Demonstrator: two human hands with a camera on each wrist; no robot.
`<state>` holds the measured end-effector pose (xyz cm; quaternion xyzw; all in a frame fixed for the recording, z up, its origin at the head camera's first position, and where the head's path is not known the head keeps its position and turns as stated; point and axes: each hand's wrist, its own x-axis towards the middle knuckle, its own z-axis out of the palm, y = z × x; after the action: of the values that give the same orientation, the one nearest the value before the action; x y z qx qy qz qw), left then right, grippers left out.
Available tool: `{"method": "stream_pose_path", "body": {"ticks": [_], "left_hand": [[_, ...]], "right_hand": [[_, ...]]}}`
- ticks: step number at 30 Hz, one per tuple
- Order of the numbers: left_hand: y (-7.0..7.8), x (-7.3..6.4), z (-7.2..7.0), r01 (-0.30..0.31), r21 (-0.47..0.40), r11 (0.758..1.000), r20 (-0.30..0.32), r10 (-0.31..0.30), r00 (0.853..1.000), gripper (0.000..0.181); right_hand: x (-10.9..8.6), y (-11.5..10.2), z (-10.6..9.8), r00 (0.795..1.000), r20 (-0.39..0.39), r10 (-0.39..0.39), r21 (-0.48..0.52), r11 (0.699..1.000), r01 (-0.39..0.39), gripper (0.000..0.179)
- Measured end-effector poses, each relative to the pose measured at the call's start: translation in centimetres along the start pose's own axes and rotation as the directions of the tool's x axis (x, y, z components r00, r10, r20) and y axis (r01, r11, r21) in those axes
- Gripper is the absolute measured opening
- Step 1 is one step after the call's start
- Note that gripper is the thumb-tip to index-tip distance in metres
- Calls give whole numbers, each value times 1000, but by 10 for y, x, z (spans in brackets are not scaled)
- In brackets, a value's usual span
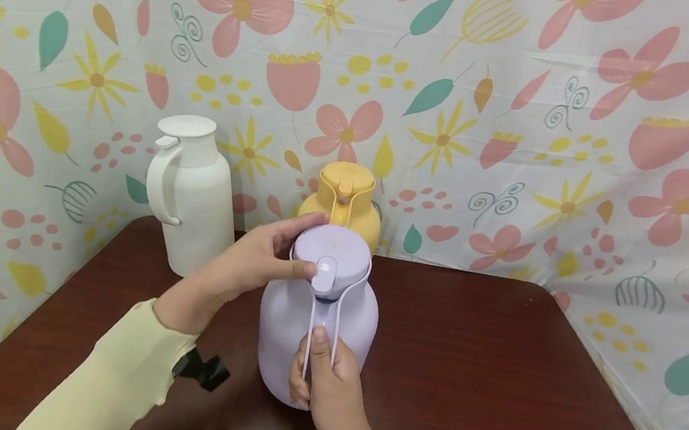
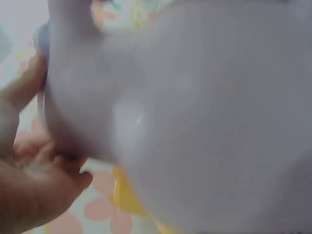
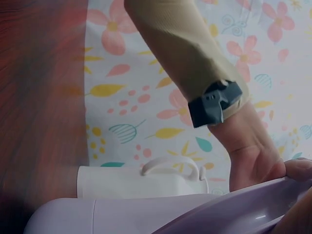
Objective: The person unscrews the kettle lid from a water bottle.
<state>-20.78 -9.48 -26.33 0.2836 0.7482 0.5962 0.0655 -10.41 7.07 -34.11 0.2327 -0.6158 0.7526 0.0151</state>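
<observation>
A lavender thermos jug [image 1: 282, 329] stands upright on the table, its handle [image 1: 341, 308] facing me. My right hand [image 1: 335, 397] grips the lower part of that handle, thumb lying along it. At the top, my left hand [image 1: 252, 257] holds the round lid [image 1: 333, 242] from the left, with the thumb at the lid's button [image 1: 324, 275] and the fingers reaching round the far side. In the left wrist view the jug's pale body [image 2: 209, 112] fills most of the picture, and the left hand [image 2: 39, 180] curls about its top end. The lid looks seated on the jug.
Behind the lavender jug stands a yellow jug [image 1: 350, 172], partly hidden by it. A white jug [image 1: 200, 204] is at the back left, near the left forearm. The dark wooden table [image 1: 492, 377] meets a flower-printed cloth [image 1: 511, 121] at the back and sides.
</observation>
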Motion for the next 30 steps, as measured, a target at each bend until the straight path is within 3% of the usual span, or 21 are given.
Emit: {"method": "stream_pose_path", "body": {"ticks": [3, 6, 8, 12, 17, 21, 23, 25, 28, 30], "left_hand": [[2, -9, 14, 27, 28, 999, -151, -22, 988, 83], [6, -15, 27, 69, 38, 997, -271, -56, 961, 82], [7, -17, 33, 89, 31, 996, -320, -75, 944, 82], [6, -17, 36, 91, 22, 996, -356, -78, 931, 82], [-1, -14, 33, 37, 13, 999, -325, -30, 945, 84], [-7, -11, 25, -61, 32, 998, -246, 67, 967, 96], [-7, -8, 16, -123, 21, 992, -169, 125, 978, 107], [-6, 0, 4, -165, -7, 986, -53, 165, 985, 119], [-2, 16, -16, -168, -19, 986, 148, 169, 975, 125], [-1, 27, -26, -138, -6, 990, 275, 135, 952, 120]], "right_hand": [[0, -1, 1, 1000, 8, -3, 2, 1000, 3, 55], [1, -1, 2, 1000, 12, -10, -3, 1000, 10, 55], [1, -2, 2, 1000, 12, -15, -5, 1000, 15, 56], [1, -2, 2, 1000, 6, -17, -4, 1000, 17, 55], [0, -1, 2, 1000, -4, -11, -9, 1000, 11, 54], [0, -1, 3, 1000, -10, 2, -15, 1000, -2, 55], [0, 0, 3, 1000, -11, 8, -14, 1000, -8, 55], [-1, 0, 3, 1000, -13, 13, -12, 1000, -13, 55], [-1, -1, 2, 1000, -18, 19, -12, 1000, -19, 55], [-1, -1, 2, 999, -23, 22, -14, 1000, -22, 56]]}}
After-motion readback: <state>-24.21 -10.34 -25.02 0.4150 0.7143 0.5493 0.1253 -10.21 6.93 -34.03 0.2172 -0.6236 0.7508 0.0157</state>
